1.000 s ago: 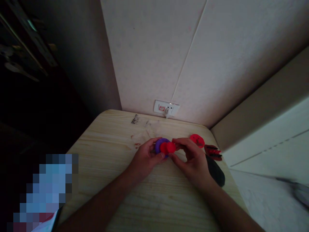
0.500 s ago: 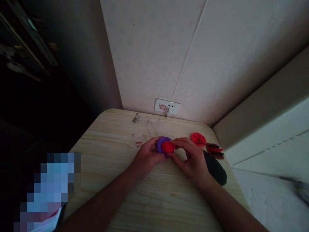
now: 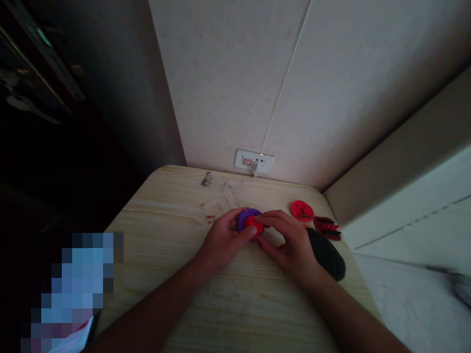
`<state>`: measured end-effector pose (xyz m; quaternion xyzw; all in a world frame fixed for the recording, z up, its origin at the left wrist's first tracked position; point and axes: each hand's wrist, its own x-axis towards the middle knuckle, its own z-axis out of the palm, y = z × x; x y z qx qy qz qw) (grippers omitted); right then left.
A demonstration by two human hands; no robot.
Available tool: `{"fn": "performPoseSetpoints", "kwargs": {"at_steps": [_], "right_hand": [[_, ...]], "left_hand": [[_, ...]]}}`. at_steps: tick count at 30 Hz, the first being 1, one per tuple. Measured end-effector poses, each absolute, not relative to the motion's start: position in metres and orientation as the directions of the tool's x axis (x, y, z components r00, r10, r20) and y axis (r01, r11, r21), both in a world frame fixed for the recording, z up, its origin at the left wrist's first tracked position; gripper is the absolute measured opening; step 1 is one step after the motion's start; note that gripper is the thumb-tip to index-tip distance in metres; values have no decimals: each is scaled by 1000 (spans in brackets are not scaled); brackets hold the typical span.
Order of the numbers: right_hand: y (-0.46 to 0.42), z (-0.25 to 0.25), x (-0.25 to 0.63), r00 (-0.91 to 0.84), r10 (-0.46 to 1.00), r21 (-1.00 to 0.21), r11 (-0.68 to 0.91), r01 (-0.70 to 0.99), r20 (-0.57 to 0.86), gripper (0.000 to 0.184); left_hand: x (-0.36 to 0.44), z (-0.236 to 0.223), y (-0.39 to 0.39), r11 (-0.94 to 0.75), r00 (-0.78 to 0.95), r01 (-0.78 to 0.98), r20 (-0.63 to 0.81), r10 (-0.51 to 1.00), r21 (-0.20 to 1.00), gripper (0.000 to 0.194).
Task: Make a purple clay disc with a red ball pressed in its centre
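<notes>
Between my two hands is a purple disc (image 3: 244, 216) that looks like modelling clay, with a rounded red clay piece (image 3: 253, 222) against its face. My left hand (image 3: 221, 241) grips the purple disc from the left, its thumb lying over the red piece. From the right, my right hand (image 3: 291, 241) pinches the red piece with its fingertips. Both pieces are held above the wooden tabletop (image 3: 176, 235). The far side of the disc and some fingertips are hidden.
Right of my hands lie a flat red disc (image 3: 302, 210) with marks in it, a dark red piece (image 3: 327, 229) bearing black and red strips, and a dark oval slab (image 3: 327, 255). Smudges mark the table's back. A wall socket (image 3: 253, 161) holds a plug.
My left thumb has moved up from the disc's lower edge onto the red piece. My right fingers have shifted slightly left over it. The things on the table stay put.
</notes>
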<state>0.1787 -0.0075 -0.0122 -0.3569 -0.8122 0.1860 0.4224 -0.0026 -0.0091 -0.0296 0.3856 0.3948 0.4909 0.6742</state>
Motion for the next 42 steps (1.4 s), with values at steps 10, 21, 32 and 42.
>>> {"fn": "performPoseSetpoints", "kwargs": {"at_steps": [10, 21, 32, 42], "right_hand": [[-4, -21, 179, -166, 969, -977, 197, 85, 181, 47], [-1, -17, 175, -263, 962, -997, 58, -53, 70, 44], [-1, -14, 173, -297, 954, -996, 17, -84, 41, 38], [-1, -16, 174, -298, 954, -997, -28, -71, -6, 39]], "left_hand": [[-4, -26, -10, 119, 214, -284, -58, 975, 952, 51], [-9, -30, -10, 107, 284, -292, -21, 959, 951, 52], [-9, -21, -11, 110, 301, -262, -28, 953, 959, 53], [-8, -28, -14, 100, 307, -258, -17, 952, 961, 55]]}}
